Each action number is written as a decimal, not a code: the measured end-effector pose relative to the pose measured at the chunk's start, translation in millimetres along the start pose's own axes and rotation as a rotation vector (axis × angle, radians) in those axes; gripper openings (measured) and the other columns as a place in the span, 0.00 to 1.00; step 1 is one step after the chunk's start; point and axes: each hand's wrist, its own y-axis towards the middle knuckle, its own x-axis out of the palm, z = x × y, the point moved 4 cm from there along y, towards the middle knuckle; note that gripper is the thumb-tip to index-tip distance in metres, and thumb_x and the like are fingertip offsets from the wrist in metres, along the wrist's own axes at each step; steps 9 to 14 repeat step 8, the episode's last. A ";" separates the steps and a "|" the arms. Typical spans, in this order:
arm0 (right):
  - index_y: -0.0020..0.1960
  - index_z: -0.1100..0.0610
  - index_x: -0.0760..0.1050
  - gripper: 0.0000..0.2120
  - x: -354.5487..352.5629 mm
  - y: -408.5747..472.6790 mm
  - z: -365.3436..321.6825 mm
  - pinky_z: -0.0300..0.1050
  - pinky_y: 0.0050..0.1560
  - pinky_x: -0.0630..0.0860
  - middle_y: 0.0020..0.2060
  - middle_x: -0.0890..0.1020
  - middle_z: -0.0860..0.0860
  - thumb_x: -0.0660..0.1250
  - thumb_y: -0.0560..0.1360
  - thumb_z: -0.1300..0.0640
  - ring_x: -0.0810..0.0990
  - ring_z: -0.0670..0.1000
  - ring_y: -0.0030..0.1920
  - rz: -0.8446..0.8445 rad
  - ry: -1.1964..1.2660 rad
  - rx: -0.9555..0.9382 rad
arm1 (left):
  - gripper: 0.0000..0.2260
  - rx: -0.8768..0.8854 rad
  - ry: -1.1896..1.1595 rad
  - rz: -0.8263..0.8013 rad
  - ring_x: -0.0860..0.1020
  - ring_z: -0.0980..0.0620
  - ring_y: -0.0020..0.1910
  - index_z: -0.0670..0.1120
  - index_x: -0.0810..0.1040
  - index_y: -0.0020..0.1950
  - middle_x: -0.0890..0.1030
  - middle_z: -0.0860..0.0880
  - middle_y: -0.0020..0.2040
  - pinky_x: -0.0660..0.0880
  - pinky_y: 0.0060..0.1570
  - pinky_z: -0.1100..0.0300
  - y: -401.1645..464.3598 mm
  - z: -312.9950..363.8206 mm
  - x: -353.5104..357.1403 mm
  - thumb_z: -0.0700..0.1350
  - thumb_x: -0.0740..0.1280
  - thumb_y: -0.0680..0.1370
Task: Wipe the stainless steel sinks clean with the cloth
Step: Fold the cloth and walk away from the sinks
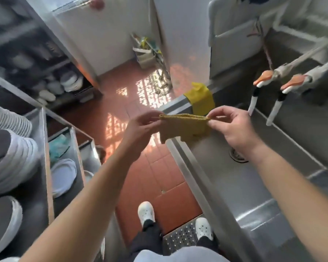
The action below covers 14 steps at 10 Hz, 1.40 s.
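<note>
mustard cloth, red-tiled floor, white shoes

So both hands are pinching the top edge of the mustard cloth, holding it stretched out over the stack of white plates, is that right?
Not quite. The head view shows the left hand and right hand pinching the mustard cloth over the front rim of the steel sink, not over the white plates, which sit far left.

A single head-worn wide-angle view looks steeply down from close above the sink at right, the floor and feet straight below.

Both hands, left and right, raised, fingertips pinched.
</note>
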 end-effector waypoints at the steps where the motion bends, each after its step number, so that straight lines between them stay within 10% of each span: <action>1: 0.42 0.54 0.81 0.10 1.4 38.5 23.1 0.33 0.41 0.77 0.36 0.83 0.48 0.71 0.73 0.69 0.81 0.42 0.36 0.102 0.000 -0.025 | 0.06 -0.070 0.026 -0.093 0.84 0.51 0.47 0.49 0.86 0.48 0.86 0.46 0.46 0.80 0.53 0.58 60.7 -13.0 2.9 0.39 0.74 0.75; 8: 0.37 0.49 0.80 0.07 30.7 216.5 129.8 0.45 0.41 0.76 0.33 0.82 0.46 0.71 0.69 0.61 0.77 0.46 0.36 0.881 -0.173 0.366 | 0.08 -0.320 0.102 -0.755 0.77 0.49 0.45 0.40 0.81 0.56 0.79 0.43 0.46 0.77 0.35 0.59 394.4 -89.7 56.1 0.40 0.70 0.77; 14: 0.37 0.49 0.80 0.07 30.7 216.5 129.8 0.45 0.41 0.76 0.33 0.82 0.46 0.71 0.69 0.61 0.77 0.46 0.36 0.881 -0.173 0.366 | 0.08 -0.320 0.102 -0.755 0.77 0.49 0.45 0.40 0.81 0.56 0.79 0.43 0.46 0.77 0.35 0.59 394.4 -89.7 56.1 0.40 0.70 0.77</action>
